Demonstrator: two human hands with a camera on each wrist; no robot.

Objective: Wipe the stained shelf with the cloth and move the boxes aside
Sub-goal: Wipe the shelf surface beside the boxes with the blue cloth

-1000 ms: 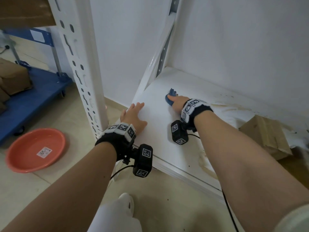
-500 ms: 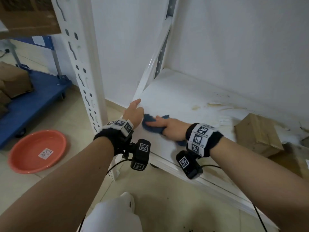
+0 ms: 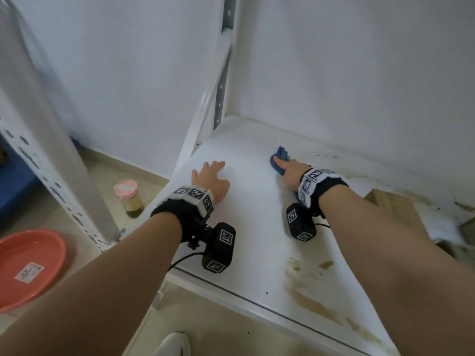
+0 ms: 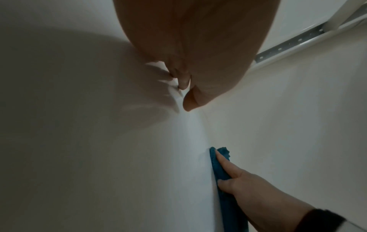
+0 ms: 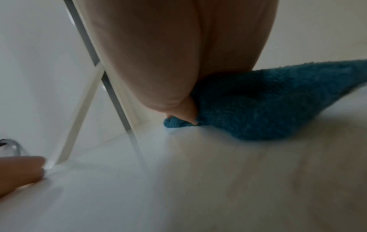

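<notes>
The white shelf (image 3: 257, 227) has brown stains (image 3: 305, 296) near its front edge and along the back right. My right hand (image 3: 289, 168) presses a blue cloth (image 3: 279, 156) flat onto the shelf near the back wall. In the right wrist view the cloth (image 5: 268, 102) bunches under my palm. My left hand (image 3: 209, 173) lies flat on the shelf's left part with its fingers spread, holding nothing. The left wrist view shows the cloth (image 4: 220, 169) under my right forefinger. A brown cardboard box (image 3: 385, 197) sits at the right, partly hidden by my right arm.
A white perforated upright (image 3: 51, 150) stands at the shelf's front left corner. On the floor to the left are a pink-lidded jar (image 3: 128, 199) and a red basin (image 3: 25, 263). A slanted brace (image 3: 205, 119) runs up from the shelf's left edge.
My right hand has pushed the cloth from the shelf's front edge back toward the wall. My left hand has slid further onto the shelf.
</notes>
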